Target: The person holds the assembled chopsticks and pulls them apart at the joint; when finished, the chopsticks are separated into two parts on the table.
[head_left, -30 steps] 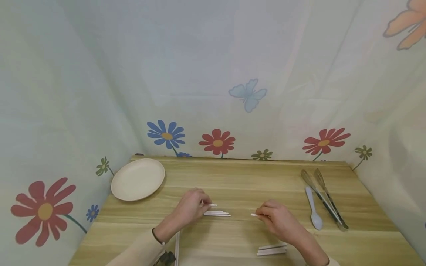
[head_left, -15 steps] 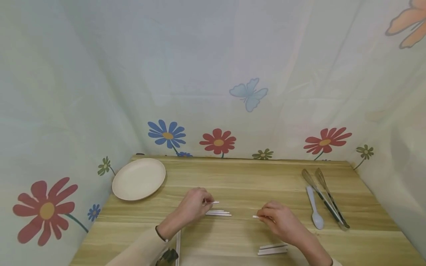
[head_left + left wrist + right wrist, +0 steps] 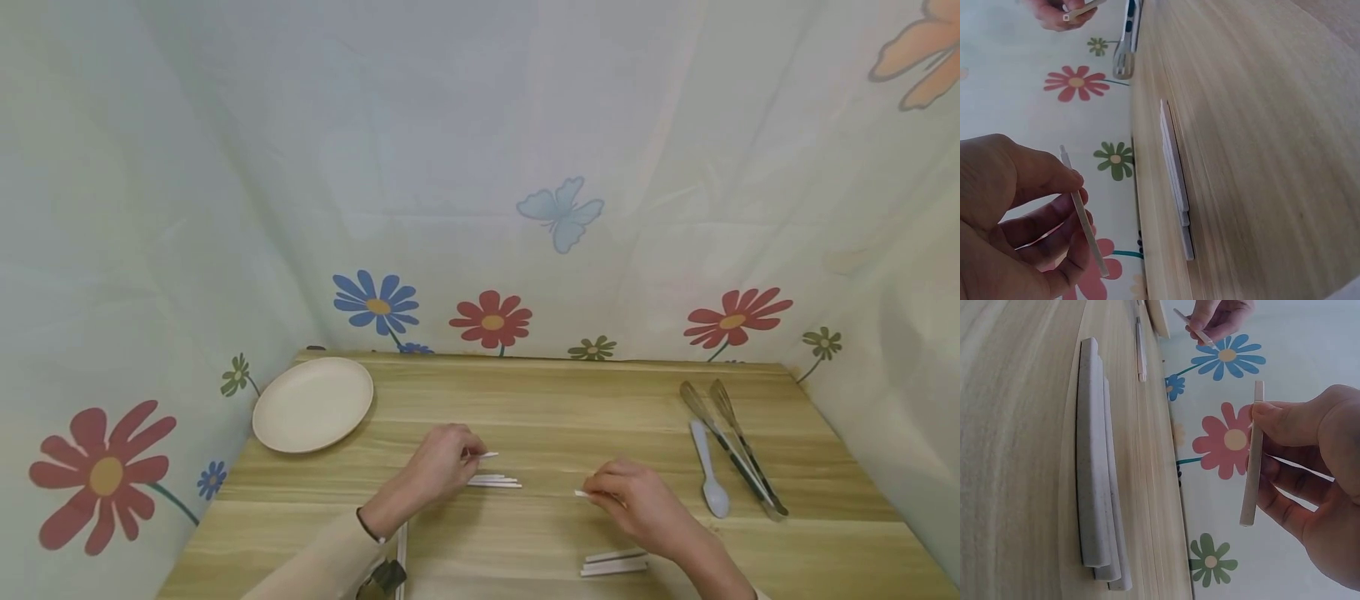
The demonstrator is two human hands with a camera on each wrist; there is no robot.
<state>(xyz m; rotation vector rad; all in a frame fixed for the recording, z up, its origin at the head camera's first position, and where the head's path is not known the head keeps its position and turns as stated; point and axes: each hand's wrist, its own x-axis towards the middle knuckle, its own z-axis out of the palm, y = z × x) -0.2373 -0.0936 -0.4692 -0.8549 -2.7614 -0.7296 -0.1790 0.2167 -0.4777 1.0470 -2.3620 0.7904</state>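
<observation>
My left hand point(image 3: 446, 467) pinches a short pale chopstick half point(image 3: 1091, 237) between thumb and fingers, above the table; a narrow plug shows at one end. Several similar chopstick halves point(image 3: 495, 482) lie side by side just below that hand. My right hand point(image 3: 637, 504) pinches another chopstick half point(image 3: 1251, 481), squared in section and also held off the table. Under the right hand, nearer to me, rests a second group of thicker-looking chopstick halves point(image 3: 1094, 456). The two held pieces are apart, with a gap between their ends.
At the table's back left sits a round beige plate point(image 3: 313, 406). On the right lie a grey spoon point(image 3: 708, 471) and metal tongs point(image 3: 738, 454). Long thin pale sticks point(image 3: 401, 554) lie by the left forearm. A flower-printed curtain point(image 3: 562, 275) rises behind the table point(image 3: 525, 400).
Both hands keep their pieces. My left hand has shifted slightly right and away from me; my right hand has shifted slightly right and toward me. The groups on the table stay put.
</observation>
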